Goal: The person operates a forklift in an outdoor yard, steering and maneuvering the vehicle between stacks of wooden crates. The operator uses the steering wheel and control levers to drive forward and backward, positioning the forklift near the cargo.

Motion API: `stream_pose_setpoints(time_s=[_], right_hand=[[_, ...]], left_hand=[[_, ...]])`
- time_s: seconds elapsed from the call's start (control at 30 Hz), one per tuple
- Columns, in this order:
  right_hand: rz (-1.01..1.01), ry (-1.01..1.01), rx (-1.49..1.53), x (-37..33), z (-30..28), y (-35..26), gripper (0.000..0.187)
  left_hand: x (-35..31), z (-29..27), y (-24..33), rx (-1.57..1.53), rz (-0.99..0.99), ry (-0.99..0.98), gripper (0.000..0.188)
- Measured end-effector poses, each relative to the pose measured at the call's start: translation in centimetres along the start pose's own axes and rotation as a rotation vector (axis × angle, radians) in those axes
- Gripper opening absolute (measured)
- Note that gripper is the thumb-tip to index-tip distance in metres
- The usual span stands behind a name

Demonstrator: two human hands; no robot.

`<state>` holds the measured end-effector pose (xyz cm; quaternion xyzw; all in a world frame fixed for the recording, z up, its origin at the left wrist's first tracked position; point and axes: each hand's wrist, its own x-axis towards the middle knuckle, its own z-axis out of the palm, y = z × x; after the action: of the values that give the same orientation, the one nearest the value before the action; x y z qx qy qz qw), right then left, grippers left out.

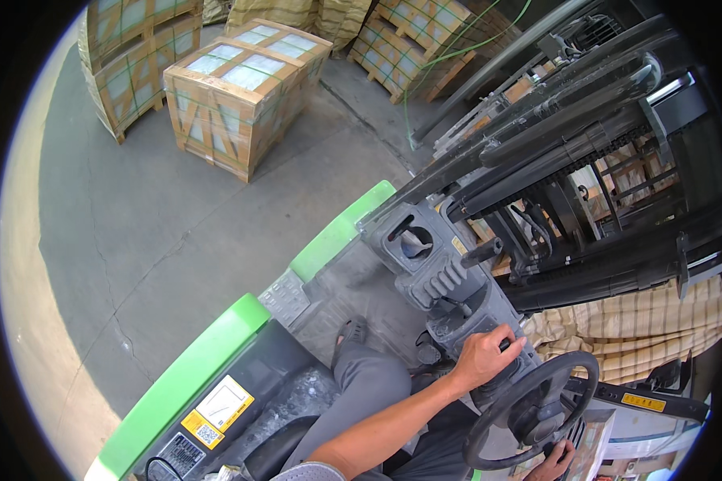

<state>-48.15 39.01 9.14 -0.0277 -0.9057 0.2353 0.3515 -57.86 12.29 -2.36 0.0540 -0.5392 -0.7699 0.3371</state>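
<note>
My left hand [489, 355] is closed around a black-knobbed lever [505, 345] on the grey dashboard, left of the steering wheel. The lever's lower part is hidden by the hand. Just beyond the lower rim of the black steering wheel [475, 423], my right hand [552, 465] has its fingers curled around something dark. The picture's lower edge cuts that hand off, and what it grips cannot be made out. The dashboard [393, 244] has a round holder with a crumpled whitish thing [413, 243] inside. My foot in a grey shoe [350, 330] rests on the dusty floor plate.
The forklift's black mast [553, 152] rises at the right, with striped sheeting [634, 329] behind it. Beyond the green fender [192, 373] lies grey concrete floor [168, 240]. A strapped wooden crate [241, 96] stands there, with stacked crates [140, 68] at its left and more crates [409, 48] farther right.
</note>
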Motion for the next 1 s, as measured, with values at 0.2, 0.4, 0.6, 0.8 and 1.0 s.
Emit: stream_pose_setpoints(time_s=[0.2, 0.4, 0.6, 0.8, 1.0], right_hand=[[-0.028, -0.136, 0.075, 5.6, -3.4, 7.8, 0.030], [-0.146, 0.134, -0.553, 12.6, -7.6, 17.5, 0.027], [0.158, -0.062, -0.306, 17.3, -8.2, 23.1, 0.043], [0.124, -0.120, -0.347, 15.6, -10.2, 22.5, 0.034], [-0.043, 0.003, -0.520, 10.7, -8.5, 27.6, 0.028]], left_hand=[[1.6, 0.0, -0.8, -0.017, 0.006, 0.013, 0.023], [4.2, 2.6, 1.1, -0.058, -0.152, -0.031, 0.022], [5.5, 6.5, 1.0, -0.076, -0.162, 0.022, 0.027], [4.8, 7.5, 1.4, -0.050, -0.103, 0.051, 0.030], [3.9, 6.7, 1.9, -0.007, -0.163, 0.076, 0.032]])
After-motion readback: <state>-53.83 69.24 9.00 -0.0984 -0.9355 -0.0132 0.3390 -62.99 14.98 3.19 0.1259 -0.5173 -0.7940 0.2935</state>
